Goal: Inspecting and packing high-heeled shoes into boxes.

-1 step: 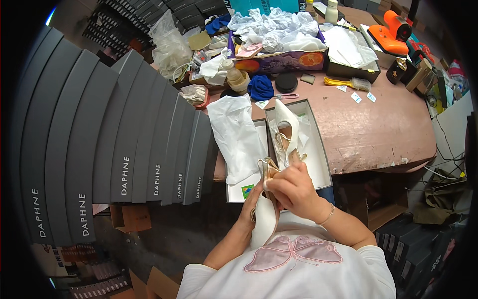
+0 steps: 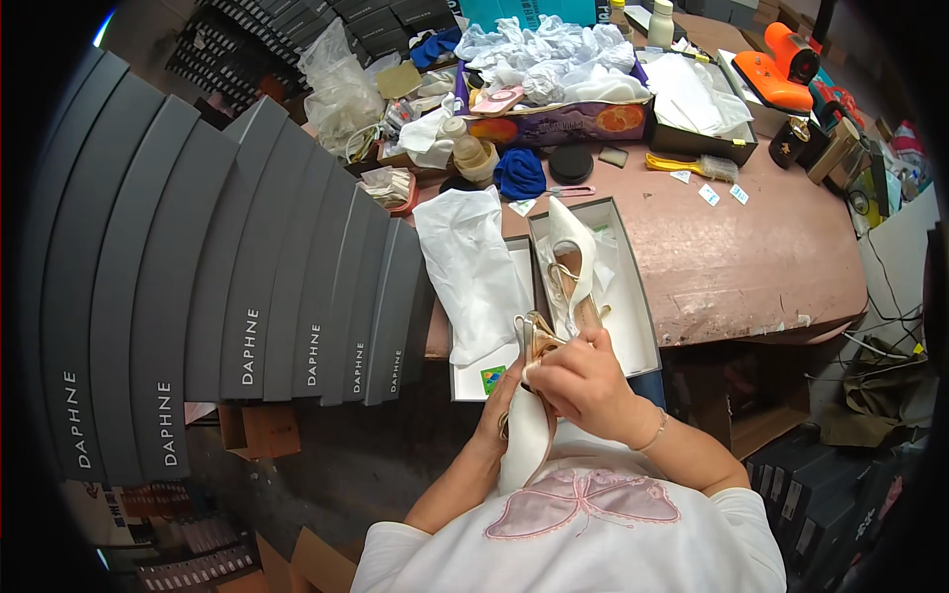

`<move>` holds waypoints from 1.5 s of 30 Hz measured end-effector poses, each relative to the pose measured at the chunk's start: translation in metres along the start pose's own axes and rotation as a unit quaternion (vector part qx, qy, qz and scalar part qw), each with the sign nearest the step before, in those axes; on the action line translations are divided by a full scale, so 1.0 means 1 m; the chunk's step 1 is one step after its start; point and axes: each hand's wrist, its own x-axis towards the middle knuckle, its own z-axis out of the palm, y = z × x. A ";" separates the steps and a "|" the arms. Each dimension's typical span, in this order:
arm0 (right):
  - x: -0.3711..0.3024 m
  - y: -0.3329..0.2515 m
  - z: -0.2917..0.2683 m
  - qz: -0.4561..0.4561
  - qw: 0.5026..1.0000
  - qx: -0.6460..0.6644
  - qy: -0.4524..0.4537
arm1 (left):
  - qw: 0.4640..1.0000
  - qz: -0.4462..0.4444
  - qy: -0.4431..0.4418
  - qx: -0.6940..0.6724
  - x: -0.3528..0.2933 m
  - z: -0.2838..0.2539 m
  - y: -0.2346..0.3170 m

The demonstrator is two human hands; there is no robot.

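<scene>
White shoe, lower centre of frame. Left hand clamped round its side; right hand pinched together at gold-toned straps. Probably light, firm-bodied, scuff-prone; best held along the sides. Open box, rims just beyond; surface extends centre right.

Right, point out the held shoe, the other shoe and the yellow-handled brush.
Held shoe (image 2: pixel 531 435), head view: white upper.
Other shoe (image 2: pixel 570 227), head view: pointed white toe.
Yellow-handled brush (image 2: pixel 687 166), head view: yellow handle.
</scene>
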 end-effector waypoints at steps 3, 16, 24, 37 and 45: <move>-0.001 0.002 -0.001 -0.007 0.999 -0.035 -0.025 | 0.999 0.028 0.014 -0.009 -0.002 0.008 -0.005; 0.008 0.015 -0.028 0.161 0.979 0.100 0.068 | 0.999 -0.025 -0.033 -0.017 -0.007 0.008 0.004; -0.003 0.006 0.002 -0.021 0.998 -0.021 -0.052 | 0.990 0.101 0.011 0.100 -0.008 0.008 -0.009; 0.002 0.019 0.006 -0.009 0.998 -0.055 -0.019 | 0.996 0.017 -0.063 0.056 -0.009 -0.007 -0.015; -0.003 0.020 0.009 -0.026 0.995 -0.084 -0.046 | 0.989 0.050 -0.106 0.092 -0.007 -0.019 -0.018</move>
